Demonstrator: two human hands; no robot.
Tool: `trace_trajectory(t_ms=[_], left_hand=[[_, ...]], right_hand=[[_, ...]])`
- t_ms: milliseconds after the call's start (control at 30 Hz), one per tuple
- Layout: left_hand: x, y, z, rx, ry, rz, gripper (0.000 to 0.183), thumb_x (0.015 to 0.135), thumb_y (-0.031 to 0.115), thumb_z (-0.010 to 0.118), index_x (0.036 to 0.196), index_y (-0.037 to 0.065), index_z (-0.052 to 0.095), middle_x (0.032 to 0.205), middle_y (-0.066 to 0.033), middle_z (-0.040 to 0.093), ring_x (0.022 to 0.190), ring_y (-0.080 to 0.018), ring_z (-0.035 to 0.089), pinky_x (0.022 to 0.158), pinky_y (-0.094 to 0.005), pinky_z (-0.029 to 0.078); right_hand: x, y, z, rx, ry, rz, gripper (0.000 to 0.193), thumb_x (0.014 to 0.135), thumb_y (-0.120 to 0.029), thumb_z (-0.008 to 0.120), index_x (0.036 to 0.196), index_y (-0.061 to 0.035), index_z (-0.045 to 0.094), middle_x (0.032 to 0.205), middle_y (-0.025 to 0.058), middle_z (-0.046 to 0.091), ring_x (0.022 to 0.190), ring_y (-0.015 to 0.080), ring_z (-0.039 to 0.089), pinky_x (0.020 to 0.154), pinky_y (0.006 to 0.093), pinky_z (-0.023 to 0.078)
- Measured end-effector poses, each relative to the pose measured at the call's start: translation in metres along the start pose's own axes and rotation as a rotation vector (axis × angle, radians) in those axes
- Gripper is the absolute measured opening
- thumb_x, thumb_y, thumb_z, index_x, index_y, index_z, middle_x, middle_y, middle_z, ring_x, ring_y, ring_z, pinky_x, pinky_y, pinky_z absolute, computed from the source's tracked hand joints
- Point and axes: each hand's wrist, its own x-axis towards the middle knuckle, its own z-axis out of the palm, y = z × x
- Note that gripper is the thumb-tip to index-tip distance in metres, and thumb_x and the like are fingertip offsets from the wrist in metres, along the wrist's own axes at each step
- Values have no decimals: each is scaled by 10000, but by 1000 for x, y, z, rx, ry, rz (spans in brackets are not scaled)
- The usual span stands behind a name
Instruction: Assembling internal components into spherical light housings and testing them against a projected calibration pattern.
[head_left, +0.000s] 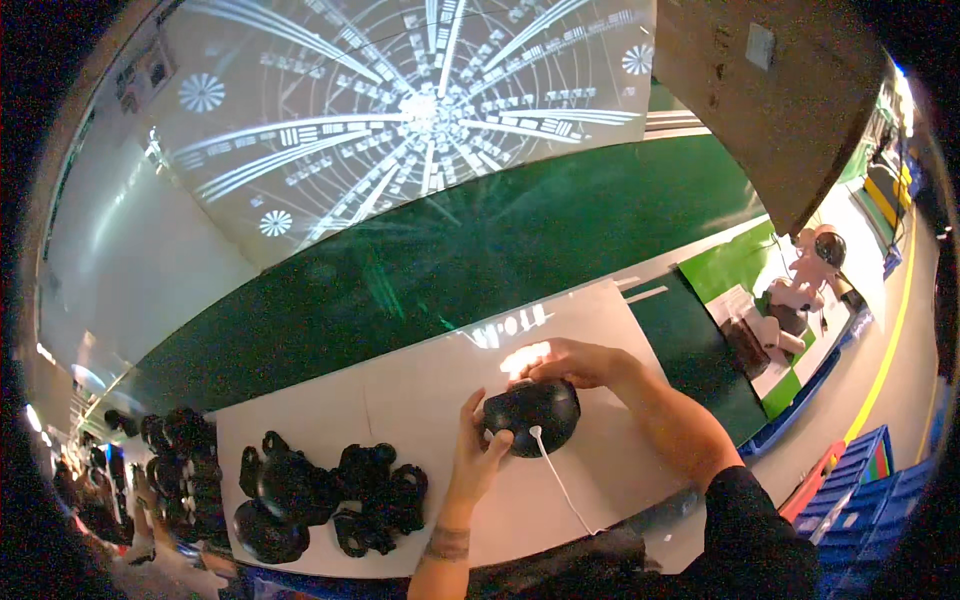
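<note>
A black rounded projector (545, 415) with a white cable (560, 480) plugged into its near face is between my hands, over the white table. My left hand (483, 435) grips its left side, the thumb on the near face and the fingers going round behind. My right hand (580, 362) is closed at the far top edge of the projector, its fingertips bent down and brightly lit. What these fingertips pinch or turn is hidden by glare and by the body. Streaks of light fall on the table just beyond.
Several black rounded units and parts (330, 490) lie on the table's left side. A bright radial pattern (430, 115) shines on the wall ahead, above a green surface (500, 215). At right, a white figure-shaped device (800, 275) stands by a green mat; blue crates (860, 510) sit below.
</note>
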Motion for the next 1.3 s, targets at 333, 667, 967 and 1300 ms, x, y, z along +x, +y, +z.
trace_trajectory(t_ms=[333,667,967,1300], left_hand=[[2,13,18,-122,5,-69,753,911,165,673,1505,74,218,1289,-109,524,1140,-185,539,986,-334,462],[2,12,16,6,-23,14,787,924,295,678,1511,68,206,1281,-101,526,1167,-193,524,1008,-344,438],[1,7,11,-19,-3,-44,806,906,333,697,1506,78,223,1269,-103,522,1161,-194,524,1005,-338,438],[5,0,9,-54,-17,-11,801,906,345,700,1500,75,236,1264,-118,526,1157,-199,528,1007,-345,439]], right_hand=[[-7,1,-7,-7,88,2,409,860,-122,697,1213,62,603,1131,128,678,1015,181,650,915,298,506],[-6,7,-11,-91,9,18,537,888,-191,668,1358,14,507,1173,91,664,1033,127,616,888,258,490],[-7,-1,-5,-98,1,6,578,859,-191,701,1344,48,498,1188,120,652,1038,139,608,928,279,476],[-2,3,-11,-51,-9,11,610,844,-229,719,1338,57,505,1225,138,646,1137,158,583,951,285,457]])
